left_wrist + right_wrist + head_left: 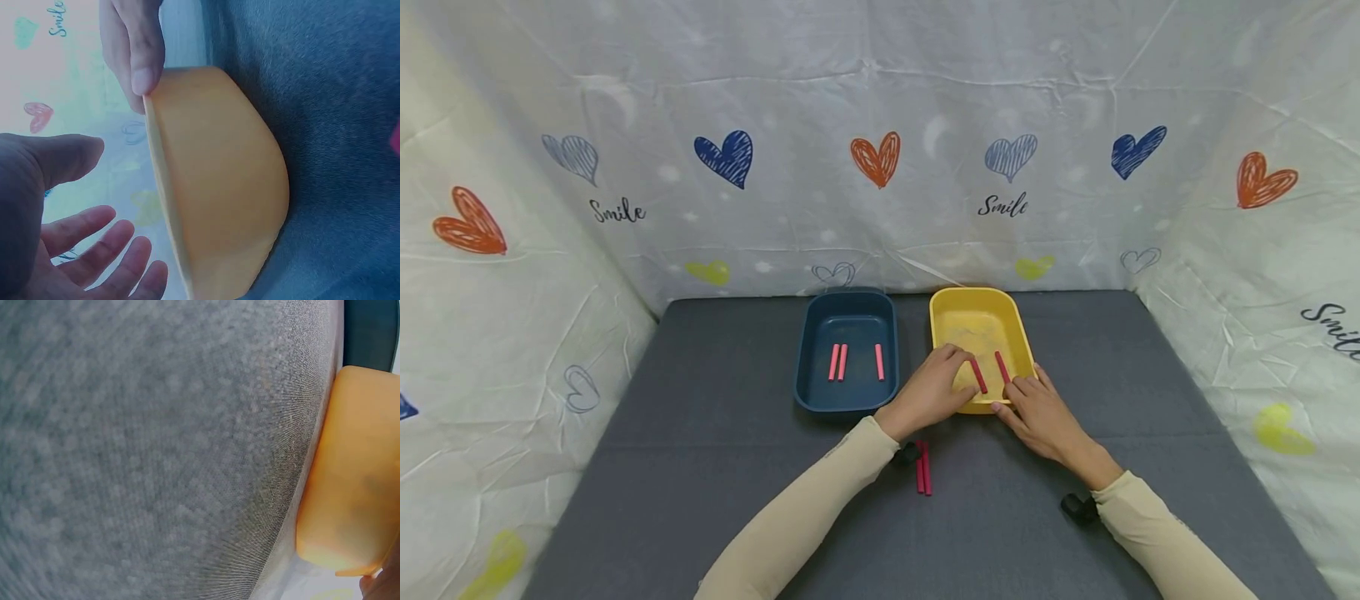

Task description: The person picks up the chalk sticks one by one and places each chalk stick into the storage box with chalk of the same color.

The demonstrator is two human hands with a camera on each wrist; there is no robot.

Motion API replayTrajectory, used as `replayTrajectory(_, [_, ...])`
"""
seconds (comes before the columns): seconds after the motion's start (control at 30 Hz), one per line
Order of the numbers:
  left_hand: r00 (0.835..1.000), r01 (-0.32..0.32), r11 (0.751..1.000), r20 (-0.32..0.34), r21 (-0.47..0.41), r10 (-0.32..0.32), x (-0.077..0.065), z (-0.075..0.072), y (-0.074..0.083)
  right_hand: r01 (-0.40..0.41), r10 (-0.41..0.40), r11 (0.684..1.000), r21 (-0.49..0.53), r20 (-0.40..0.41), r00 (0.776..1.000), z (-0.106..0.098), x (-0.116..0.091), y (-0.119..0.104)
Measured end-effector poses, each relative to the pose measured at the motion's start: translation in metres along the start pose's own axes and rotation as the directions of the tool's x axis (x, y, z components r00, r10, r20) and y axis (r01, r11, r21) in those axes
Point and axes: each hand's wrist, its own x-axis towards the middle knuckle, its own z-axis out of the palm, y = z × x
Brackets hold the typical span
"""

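A yellow tray [942,323] stands on the grey table, holding a short red stick [978,377] and a second red stick [1002,367]. My left hand [931,383] is over its front left part, fingers close to the first stick. In the left wrist view, that left hand [69,231] has thumb and fingers apart, with nothing seen between them. At the front right corner, my right hand [1043,417] grips the tray's rim, thumb outside and fingers over the edge. Only a bit of the right hand [382,584] shows in the right wrist view.
Left of the yellow tray stands a dark blue tray [846,406] with a pair of pink sticks [838,362] and a single pink stick [879,362]. Two more red sticks [927,471] lie on the table [1000,533] in front, beside my left wrist. A printed cloth [925,233] hangs behind.
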Motion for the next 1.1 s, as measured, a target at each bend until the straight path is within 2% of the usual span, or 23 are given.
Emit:
replayTrajectory(0.23, [0.999, -0.049, 0.998, -0.017, 0.044, 0.050, -0.025, -0.004, 0.000, 0.003, -0.003, 1.000, 0.004, -0.003, 1.000, 0.001, -0.001, 0.001])
replayTrajectory(0.4, [0.997, -0.064, 0.996, -0.034, 0.065, 0.067, -0.036, -0.005, 0.000, -0.005, 0.005, 1.000, 0.004, -0.004, 1.000, 0.000, -0.001, 0.001])
replayTrajectory(0.87, [0.999, -0.043, 0.995, 0.000, 0.091, 0.043, -0.072, -0.008, -0.007, -0.011, 0.011, 1.000, 0.009, 0.016, 1.000, -0.001, 0.000, 0.001])
replayTrajectory(1.1, [0.999, -0.032, 0.996, 0.011, 0.088, 0.031, -0.091, -0.004, -0.013, -0.009, 0.009, 1.000, 0.014, 0.020, 1.000, -0.002, 0.000, 0.000])
